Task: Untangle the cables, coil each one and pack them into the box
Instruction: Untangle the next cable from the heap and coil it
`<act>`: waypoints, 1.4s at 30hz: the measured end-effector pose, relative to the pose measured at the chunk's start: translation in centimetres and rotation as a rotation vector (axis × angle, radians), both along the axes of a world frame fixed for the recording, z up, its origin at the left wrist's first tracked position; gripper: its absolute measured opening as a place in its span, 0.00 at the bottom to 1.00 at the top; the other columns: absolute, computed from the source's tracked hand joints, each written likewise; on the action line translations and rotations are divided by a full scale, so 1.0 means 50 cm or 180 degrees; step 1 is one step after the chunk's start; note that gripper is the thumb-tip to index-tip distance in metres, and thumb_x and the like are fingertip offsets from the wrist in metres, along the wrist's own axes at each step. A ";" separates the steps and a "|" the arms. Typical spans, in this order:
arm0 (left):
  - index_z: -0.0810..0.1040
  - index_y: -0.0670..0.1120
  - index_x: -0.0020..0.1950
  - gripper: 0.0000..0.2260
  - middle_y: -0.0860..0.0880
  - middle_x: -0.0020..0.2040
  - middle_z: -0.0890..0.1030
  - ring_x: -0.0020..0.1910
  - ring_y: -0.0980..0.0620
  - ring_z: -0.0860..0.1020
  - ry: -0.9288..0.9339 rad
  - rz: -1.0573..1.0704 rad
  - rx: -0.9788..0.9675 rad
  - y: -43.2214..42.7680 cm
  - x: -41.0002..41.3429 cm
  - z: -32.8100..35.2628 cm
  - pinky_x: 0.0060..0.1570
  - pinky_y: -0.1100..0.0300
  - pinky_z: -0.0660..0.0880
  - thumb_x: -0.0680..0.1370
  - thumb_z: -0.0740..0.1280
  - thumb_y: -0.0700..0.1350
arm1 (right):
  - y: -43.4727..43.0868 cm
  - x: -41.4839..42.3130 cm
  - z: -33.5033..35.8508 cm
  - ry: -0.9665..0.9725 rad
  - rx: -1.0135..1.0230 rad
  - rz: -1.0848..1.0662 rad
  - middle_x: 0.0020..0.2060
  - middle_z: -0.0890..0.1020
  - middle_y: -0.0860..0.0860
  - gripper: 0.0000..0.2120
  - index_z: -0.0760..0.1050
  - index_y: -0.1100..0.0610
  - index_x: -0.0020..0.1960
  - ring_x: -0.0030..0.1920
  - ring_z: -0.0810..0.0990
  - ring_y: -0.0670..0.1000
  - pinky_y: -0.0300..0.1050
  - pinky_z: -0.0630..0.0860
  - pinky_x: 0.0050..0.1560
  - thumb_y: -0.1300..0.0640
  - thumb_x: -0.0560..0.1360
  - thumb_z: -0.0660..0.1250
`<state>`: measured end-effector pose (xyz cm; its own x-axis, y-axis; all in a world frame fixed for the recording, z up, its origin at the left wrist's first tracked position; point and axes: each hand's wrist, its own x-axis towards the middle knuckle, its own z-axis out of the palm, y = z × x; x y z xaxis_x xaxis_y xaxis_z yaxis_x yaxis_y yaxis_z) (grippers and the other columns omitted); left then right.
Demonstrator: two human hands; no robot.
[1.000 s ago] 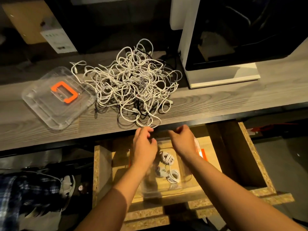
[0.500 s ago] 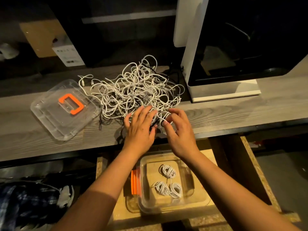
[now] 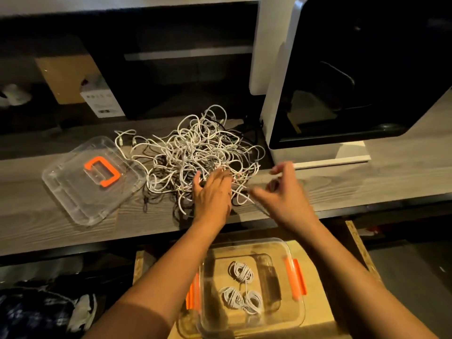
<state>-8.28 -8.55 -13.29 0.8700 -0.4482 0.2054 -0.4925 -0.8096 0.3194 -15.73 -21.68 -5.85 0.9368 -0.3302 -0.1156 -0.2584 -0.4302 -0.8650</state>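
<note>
Over at the tangle of cables [image 3: 195,155] now, heaped on the grey desk [image 3: 367,182] between the clear lid [image 3: 73,192] and the white machine [image 3: 318,155]. Pressing on its near edge with the left hand [image 3: 212,194], fingers straight and close together, laid flat across the strands. Hovering just right of the heap with the right hand [image 3: 283,194], fingers curled, thumb reaching toward a loose strand; too blurred to tell whether pinching anything. Counting three coiled cables [image 3: 241,270] packed in the clear box [image 3: 302,311] down below the desk edge, so early going by the look of it, with most of the job up there in the heap. Looks light and limp: thin white cord with a few dark strands underneath, nothing stiff, nothing fragile except perhaps the plugs. Likely to drag the whole heap along if tugged hard, hence the flat palm as an anchor, probably. Best to go for a free end, say one of the plug ends [image 3: 120,142] poking out at the far left, and to feed it back loop by loop rather than yanking mid-strand. Smooth jacket, so probably quick to slide through the fingers; worth a firm pinch close to the plug. Risk of tightening knots with any sharp pull.
</note>
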 end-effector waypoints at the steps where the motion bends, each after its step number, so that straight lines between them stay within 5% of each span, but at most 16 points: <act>1: 0.75 0.47 0.60 0.13 0.51 0.66 0.74 0.72 0.51 0.64 -0.0106 -0.0009 -0.0103 -0.003 0.001 0.003 0.69 0.48 0.44 0.76 0.64 0.39 | -0.003 0.000 -0.015 0.0480 -0.0814 0.0462 0.38 0.78 0.50 0.18 0.69 0.53 0.54 0.38 0.76 0.48 0.42 0.73 0.37 0.49 0.71 0.72; 3: 0.79 0.47 0.50 0.07 0.50 0.54 0.82 0.63 0.48 0.74 -0.0377 -0.0079 -0.0292 -0.014 0.001 0.014 0.65 0.48 0.49 0.73 0.69 0.40 | -0.001 -0.003 -0.040 0.0964 -0.1857 0.0949 0.44 0.81 0.53 0.11 0.75 0.53 0.49 0.47 0.79 0.53 0.48 0.76 0.45 0.47 0.73 0.69; 5: 0.79 0.48 0.45 0.06 0.52 0.47 0.83 0.58 0.48 0.78 -0.0679 -0.0052 -0.0410 -0.022 0.000 0.025 0.61 0.49 0.53 0.70 0.72 0.40 | 0.000 -0.006 -0.050 0.0642 -0.1552 0.0755 0.40 0.79 0.52 0.09 0.74 0.49 0.38 0.45 0.78 0.53 0.49 0.74 0.45 0.48 0.76 0.65; 10: 0.78 0.47 0.46 0.09 0.50 0.45 0.82 0.55 0.47 0.79 -0.0544 0.0175 -0.0239 -0.012 0.002 0.037 0.61 0.51 0.53 0.68 0.71 0.38 | -0.001 -0.013 -0.015 -0.0700 0.1145 -0.0474 0.47 0.79 0.49 0.10 0.77 0.49 0.42 0.43 0.76 0.38 0.37 0.72 0.47 0.57 0.78 0.60; 12: 0.78 0.46 0.47 0.09 0.49 0.46 0.83 0.57 0.46 0.78 -0.0514 0.0174 -0.0132 -0.009 -0.003 0.038 0.64 0.50 0.51 0.69 0.71 0.37 | 0.004 -0.011 0.007 -0.0945 0.2604 -0.0718 0.48 0.82 0.51 0.15 0.77 0.51 0.40 0.48 0.79 0.41 0.39 0.72 0.51 0.59 0.80 0.55; 15: 0.78 0.45 0.48 0.08 0.48 0.48 0.83 0.64 0.45 0.74 -0.0458 0.0164 -0.0110 -0.008 -0.013 0.045 0.69 0.50 0.41 0.71 0.69 0.36 | 0.001 -0.009 0.046 -0.1172 0.4395 -0.0922 0.31 0.78 0.52 0.18 0.70 0.56 0.32 0.35 0.79 0.50 0.48 0.75 0.51 0.56 0.79 0.54; 17: 0.78 0.46 0.46 0.10 0.48 0.48 0.83 0.61 0.45 0.76 -0.0607 0.0048 -0.0034 -0.006 -0.015 0.051 0.70 0.48 0.42 0.68 0.71 0.35 | -0.004 -0.011 0.051 -0.0877 0.3668 -0.0842 0.29 0.72 0.50 0.09 0.71 0.54 0.38 0.29 0.72 0.47 0.45 0.76 0.37 0.54 0.76 0.61; 19: 0.80 0.46 0.44 0.14 0.49 0.48 0.82 0.58 0.46 0.78 -0.0788 -0.0013 0.0117 -0.005 -0.014 0.060 0.70 0.44 0.47 0.62 0.76 0.36 | -0.011 -0.013 0.035 -0.0171 0.1458 -0.0252 0.32 0.75 0.49 0.05 0.75 0.52 0.48 0.29 0.73 0.44 0.41 0.72 0.30 0.56 0.73 0.69; 22: 0.81 0.47 0.42 0.12 0.50 0.47 0.83 0.56 0.45 0.78 -0.0932 0.0086 0.0057 -0.005 -0.010 0.078 0.67 0.39 0.53 0.61 0.77 0.38 | -0.010 -0.015 -0.011 0.1009 -0.1075 0.0967 0.42 0.82 0.50 0.10 0.79 0.53 0.49 0.42 0.80 0.47 0.48 0.79 0.46 0.50 0.71 0.72; 24: 0.81 0.47 0.44 0.12 0.50 0.46 0.83 0.55 0.45 0.79 -0.0939 0.0192 -0.0049 -0.001 -0.009 0.086 0.65 0.36 0.56 0.63 0.77 0.39 | -0.004 -0.024 -0.021 0.0885 -0.1234 0.0928 0.44 0.82 0.51 0.07 0.78 0.50 0.44 0.45 0.79 0.49 0.50 0.78 0.49 0.48 0.73 0.69; 27: 0.80 0.48 0.48 0.12 0.51 0.45 0.83 0.50 0.48 0.80 -0.0740 0.0470 -0.0235 0.020 -0.002 0.089 0.66 0.38 0.58 0.66 0.76 0.44 | -0.002 -0.041 0.001 -0.0037 0.0522 0.0040 0.43 0.80 0.50 0.11 0.77 0.53 0.34 0.41 0.77 0.44 0.44 0.71 0.45 0.54 0.75 0.67; 31: 0.77 0.46 0.45 0.11 0.49 0.40 0.80 0.42 0.47 0.79 -0.0863 0.0232 -0.0198 0.029 -0.004 0.067 0.65 0.46 0.63 0.67 0.75 0.45 | 0.002 -0.038 0.041 -0.0712 0.3454 -0.0757 0.49 0.83 0.53 0.12 0.78 0.59 0.45 0.52 0.81 0.48 0.48 0.73 0.59 0.58 0.79 0.56; 34: 0.73 0.42 0.49 0.11 0.44 0.48 0.75 0.50 0.44 0.73 -0.0382 0.0275 -0.0036 0.036 -0.014 0.058 0.57 0.53 0.66 0.72 0.70 0.45 | -0.011 -0.035 0.064 -0.0978 0.4649 -0.1054 0.33 0.77 0.50 0.13 0.70 0.58 0.39 0.32 0.79 0.47 0.46 0.80 0.45 0.54 0.80 0.55; 37: 0.70 0.44 0.55 0.13 0.45 0.55 0.72 0.56 0.46 0.69 -0.0225 0.0524 0.0386 0.065 -0.012 0.048 0.58 0.54 0.60 0.76 0.65 0.50 | -0.041 -0.043 0.057 -0.0798 0.2959 -0.0803 0.33 0.70 0.48 0.05 0.67 0.53 0.43 0.29 0.67 0.44 0.36 0.67 0.27 0.58 0.77 0.62; 40: 0.70 0.45 0.57 0.14 0.46 0.56 0.71 0.58 0.46 0.68 -0.0203 0.0612 0.0504 0.087 -0.003 0.056 0.60 0.52 0.58 0.75 0.66 0.49 | -0.061 -0.046 0.016 0.0363 -0.0134 0.0628 0.41 0.75 0.49 0.14 0.72 0.49 0.56 0.35 0.72 0.43 0.35 0.69 0.33 0.54 0.73 0.71; 42: 0.72 0.45 0.54 0.10 0.46 0.52 0.73 0.54 0.45 0.71 -0.0284 0.0573 0.0407 0.092 0.003 0.066 0.58 0.51 0.59 0.75 0.66 0.47 | -0.051 -0.050 -0.009 0.1208 -0.1478 0.1436 0.47 0.79 0.49 0.12 0.76 0.51 0.55 0.43 0.76 0.45 0.38 0.75 0.41 0.48 0.73 0.69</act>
